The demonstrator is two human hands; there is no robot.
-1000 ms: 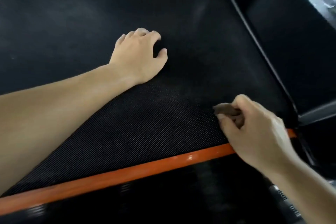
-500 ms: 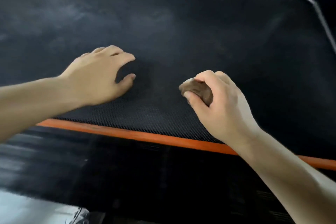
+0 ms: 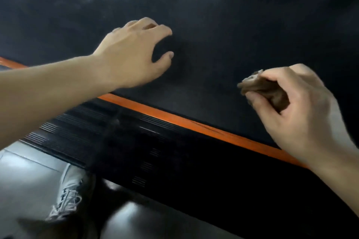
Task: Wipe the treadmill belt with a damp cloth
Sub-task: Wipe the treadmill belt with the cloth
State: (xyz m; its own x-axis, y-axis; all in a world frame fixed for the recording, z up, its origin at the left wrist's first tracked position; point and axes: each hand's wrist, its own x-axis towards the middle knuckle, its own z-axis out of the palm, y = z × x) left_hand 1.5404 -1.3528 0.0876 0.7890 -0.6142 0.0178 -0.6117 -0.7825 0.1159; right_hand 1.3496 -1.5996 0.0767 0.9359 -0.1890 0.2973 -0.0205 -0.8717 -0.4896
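The black treadmill belt [image 3: 223, 15] fills the upper part of the head view, with faint pale smears across it. My left hand [image 3: 132, 54] rests on the belt with fingers spread and bent, fingertips touching the surface. My right hand [image 3: 295, 108] is at the right, over the belt's near edge, and grips a small bunched brown cloth [image 3: 260, 85] between thumb and curled fingers. The cloth's tip pokes out to the left; whether it touches the belt is unclear.
An orange strip [image 3: 184, 120] borders the belt's near edge, and a black ribbed side rail [image 3: 120, 141] runs below it. A white sneaker [image 3: 68, 194] stands on the glossy grey floor [image 3: 25, 176] at the lower left.
The view has swung so the orange strip now runs diagonally and the floor and shoe show. My right hand with the cloth has shifted to the right, farther from my left hand.
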